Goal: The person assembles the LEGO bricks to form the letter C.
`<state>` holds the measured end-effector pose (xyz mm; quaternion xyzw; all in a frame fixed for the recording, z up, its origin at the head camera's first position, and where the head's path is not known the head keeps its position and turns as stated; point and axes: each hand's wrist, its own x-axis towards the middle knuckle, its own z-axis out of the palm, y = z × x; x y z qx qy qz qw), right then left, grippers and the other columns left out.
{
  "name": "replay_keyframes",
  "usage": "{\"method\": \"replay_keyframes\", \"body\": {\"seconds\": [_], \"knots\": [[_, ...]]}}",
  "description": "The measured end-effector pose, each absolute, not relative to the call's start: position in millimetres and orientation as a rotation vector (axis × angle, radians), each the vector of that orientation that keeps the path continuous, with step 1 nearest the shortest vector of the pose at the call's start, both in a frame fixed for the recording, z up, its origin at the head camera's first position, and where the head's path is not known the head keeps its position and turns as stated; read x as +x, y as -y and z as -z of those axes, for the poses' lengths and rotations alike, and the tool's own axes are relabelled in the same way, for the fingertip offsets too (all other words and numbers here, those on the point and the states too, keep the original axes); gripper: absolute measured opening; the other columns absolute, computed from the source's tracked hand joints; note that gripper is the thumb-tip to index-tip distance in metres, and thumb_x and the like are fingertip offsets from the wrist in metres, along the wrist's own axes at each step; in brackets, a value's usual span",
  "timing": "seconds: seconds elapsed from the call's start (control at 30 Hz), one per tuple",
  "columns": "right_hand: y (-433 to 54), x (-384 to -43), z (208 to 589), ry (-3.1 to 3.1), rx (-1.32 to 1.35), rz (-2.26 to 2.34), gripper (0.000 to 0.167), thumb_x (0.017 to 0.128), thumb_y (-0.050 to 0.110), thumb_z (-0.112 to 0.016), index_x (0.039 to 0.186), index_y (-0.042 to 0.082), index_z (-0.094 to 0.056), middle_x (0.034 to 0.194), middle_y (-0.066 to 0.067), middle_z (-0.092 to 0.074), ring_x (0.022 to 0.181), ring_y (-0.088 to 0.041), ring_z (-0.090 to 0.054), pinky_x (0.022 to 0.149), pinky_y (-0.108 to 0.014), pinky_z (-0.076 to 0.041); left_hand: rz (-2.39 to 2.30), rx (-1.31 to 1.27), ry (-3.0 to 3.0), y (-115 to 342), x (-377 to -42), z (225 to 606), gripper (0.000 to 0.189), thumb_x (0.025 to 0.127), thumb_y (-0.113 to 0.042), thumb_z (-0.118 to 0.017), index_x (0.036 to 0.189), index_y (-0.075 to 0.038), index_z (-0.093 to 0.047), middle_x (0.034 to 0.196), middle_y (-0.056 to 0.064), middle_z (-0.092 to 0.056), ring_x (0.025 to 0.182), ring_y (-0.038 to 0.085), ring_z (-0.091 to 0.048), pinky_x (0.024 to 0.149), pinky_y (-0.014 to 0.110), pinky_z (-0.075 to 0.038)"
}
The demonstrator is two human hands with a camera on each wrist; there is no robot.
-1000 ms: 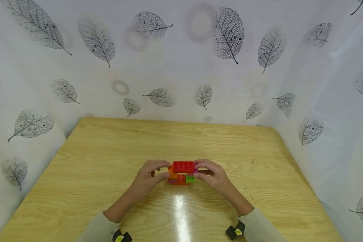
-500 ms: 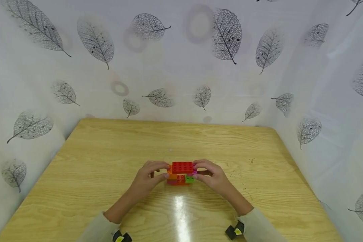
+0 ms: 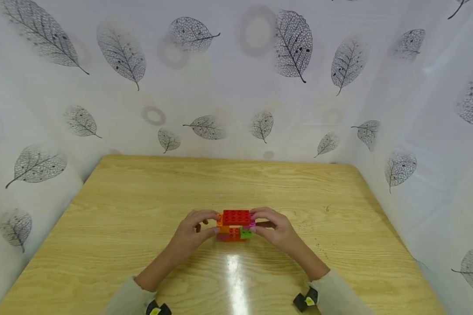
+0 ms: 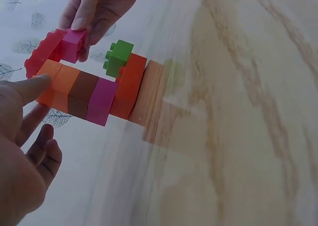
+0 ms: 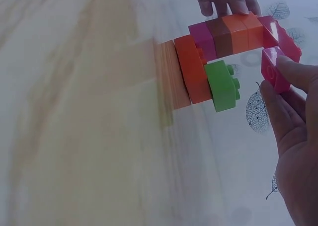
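Note:
A long red brick (image 3: 236, 217) bridges the top of a small toy-brick build. My left hand (image 3: 193, 227) pinches the upper orange bricks (image 4: 59, 87) of its left-hand stack. Beneath these come a brown brick (image 4: 82, 94) and a purple brick (image 4: 102, 102). An orange-red base brick (image 4: 129, 87) lies on the table, carrying that stack at one end and a green brick (image 5: 222, 86) at the other. With thumb and fingers, my right hand (image 3: 277, 225) grips a pink brick (image 5: 273, 79) under the red brick's right end. A gap shows between the pink and green bricks.
The wooden table (image 3: 142, 188) has a glossy top with a bright reflection in front of the build. A leaf-printed curtain (image 3: 228, 78) closes off the back and both sides. Black wrist straps (image 3: 307, 301) sit at the sleeves.

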<state>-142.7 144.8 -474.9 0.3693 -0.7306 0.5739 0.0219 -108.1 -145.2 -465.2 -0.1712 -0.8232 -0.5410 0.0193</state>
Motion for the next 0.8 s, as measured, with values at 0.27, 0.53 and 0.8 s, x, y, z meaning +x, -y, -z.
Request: {"method": "replay_keyframes", "body": {"seconds": [0.27,0.53,0.8], "knots": [[-142,-148,467,2.454,0.836,-1.869,0.025,0.094,0.010,-0.071,0.119,0.009,-0.069,0.128,-0.014,-0.066,0.112,-0.012,-0.066,0.086,-0.028,-0.058,1.808,-0.385,2.603,142,-122,469,0.032,0.094,-0.036,-0.071,0.124,-0.027,-0.068,0.121,-0.006,-0.065,0.101,0.017,-0.057,0.087,0.029,-0.048],[-141,-164,468,2.592,0.600,-1.983,0.036,0.093,0.023,-0.074,0.127,0.013,-0.067,0.130,-0.011,-0.064,0.112,-0.031,-0.068,0.089,-0.028,-0.056,1.987,-0.308,2.540,135,-141,475,0.034,0.096,-0.037,-0.069,0.127,-0.023,-0.067,0.126,-0.003,-0.066,0.110,0.020,-0.062,0.096,0.034,-0.051],[-142,-181,475,2.527,0.712,-1.921,0.033,0.094,0.011,-0.071,0.126,0.003,-0.066,0.128,-0.017,-0.062,0.117,-0.037,-0.063,0.096,-0.027,-0.053,2.064,-0.220,2.509,130,-158,479,0.038,0.096,-0.028,-0.070,0.131,-0.014,-0.066,0.129,0.002,-0.066,0.108,0.021,-0.064,0.091,0.030,-0.056]]}}
